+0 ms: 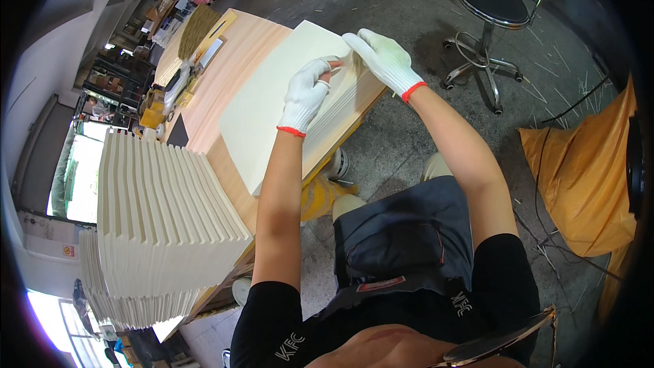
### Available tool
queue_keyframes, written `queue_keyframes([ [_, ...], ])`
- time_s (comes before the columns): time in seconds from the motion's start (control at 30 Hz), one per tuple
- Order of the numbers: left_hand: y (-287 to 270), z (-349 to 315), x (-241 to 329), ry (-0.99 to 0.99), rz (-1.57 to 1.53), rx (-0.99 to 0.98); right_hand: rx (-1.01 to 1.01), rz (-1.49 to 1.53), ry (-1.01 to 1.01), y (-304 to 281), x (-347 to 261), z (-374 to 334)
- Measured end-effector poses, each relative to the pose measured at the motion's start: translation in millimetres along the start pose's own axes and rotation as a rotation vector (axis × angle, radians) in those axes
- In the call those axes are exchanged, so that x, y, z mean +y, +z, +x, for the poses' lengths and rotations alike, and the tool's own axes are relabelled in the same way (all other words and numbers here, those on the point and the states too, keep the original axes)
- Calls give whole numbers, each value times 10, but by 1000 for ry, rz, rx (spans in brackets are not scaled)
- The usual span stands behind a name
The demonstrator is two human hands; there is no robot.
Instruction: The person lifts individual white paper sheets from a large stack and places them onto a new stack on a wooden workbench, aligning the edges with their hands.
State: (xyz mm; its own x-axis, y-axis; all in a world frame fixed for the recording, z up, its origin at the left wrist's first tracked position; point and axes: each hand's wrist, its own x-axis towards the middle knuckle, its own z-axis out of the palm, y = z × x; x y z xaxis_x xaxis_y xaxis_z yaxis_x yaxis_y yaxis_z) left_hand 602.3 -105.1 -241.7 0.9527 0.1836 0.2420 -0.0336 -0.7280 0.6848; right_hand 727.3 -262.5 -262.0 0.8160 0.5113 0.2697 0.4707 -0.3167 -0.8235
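A stack of large cream-white sheets lies on the wooden table in front of me, its layered edge facing my body. My left hand, in a white knit glove with a red cuff, rests over the stack. Its bare fingertips are curled in a pinch near the sheets' edge; what they grip is too small to tell. At the stack's right corner my right hand, gloved the same way, has its fingers stretched out. Between the hands is a brownish patch, partly covered by the right hand; its kind is unclear.
A tall stack of folded cream sheets stands at the left on the table. Tools and yellow items lie along the far left side. A black wheeled stool stands at the right, beyond an orange cover and loose cables.
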Motion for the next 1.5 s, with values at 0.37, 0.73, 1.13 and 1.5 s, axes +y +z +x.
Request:
queue_keyframes([
  [0.37, 56, -13, 56, 7, -105, -5, 133, 78, -95, 103, 142, -72],
  [0.73, 28, -2, 35, 3, -88, -8, 170, 107, -154, 142, 190, -97],
  [1.13, 37, -20, 21, -10, -69, -43, 101, 38, -87, 128, 163, -33],
  [1.5, 19, -48, 95, -13, -41, -18, 174, 34, -195, 143, 155, -123],
])
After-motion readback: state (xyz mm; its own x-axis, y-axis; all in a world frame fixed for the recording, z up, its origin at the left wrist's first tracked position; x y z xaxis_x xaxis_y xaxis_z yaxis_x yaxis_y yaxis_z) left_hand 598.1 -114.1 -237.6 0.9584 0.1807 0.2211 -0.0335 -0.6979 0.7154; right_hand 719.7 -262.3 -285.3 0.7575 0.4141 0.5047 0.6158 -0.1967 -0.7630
